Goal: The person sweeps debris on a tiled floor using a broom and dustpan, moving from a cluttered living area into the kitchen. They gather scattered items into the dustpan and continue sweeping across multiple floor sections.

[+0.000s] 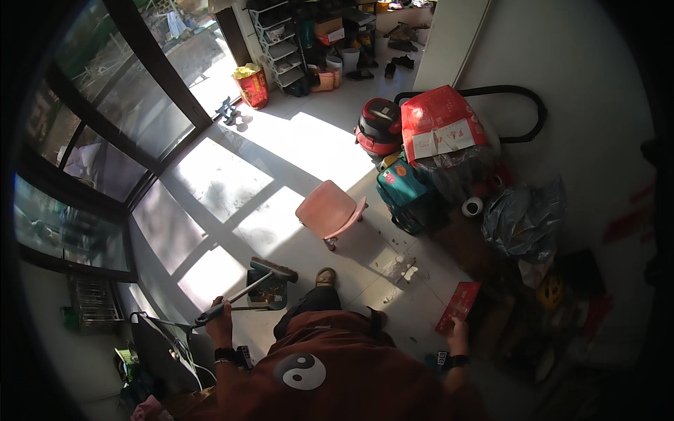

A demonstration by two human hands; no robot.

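My left hand (220, 324) is closed round the dark grip of a broom (275, 269). Its bristle head rests over a dark dustpan (269, 295) on the floor, left of my shoe. The dustpan's thin handle also runs toward this hand; whether the fingers hold it too, I cannot tell. On the other side, my right hand (458, 337) grips the near edge of a flat red card or packet (458, 306), held out above the floor. Whitish scraps (405, 269) lie on the tiles ahead of me, beyond my feet.
A small pink chair (328, 209) stands ahead. To its right are a teal backpack (401, 191), a red bag (442, 123), a red-black vacuum cleaner (380, 126) and a grey plastic bag (525, 216). Glass doors line the left. A shoe rack (279, 52) stands at the back.
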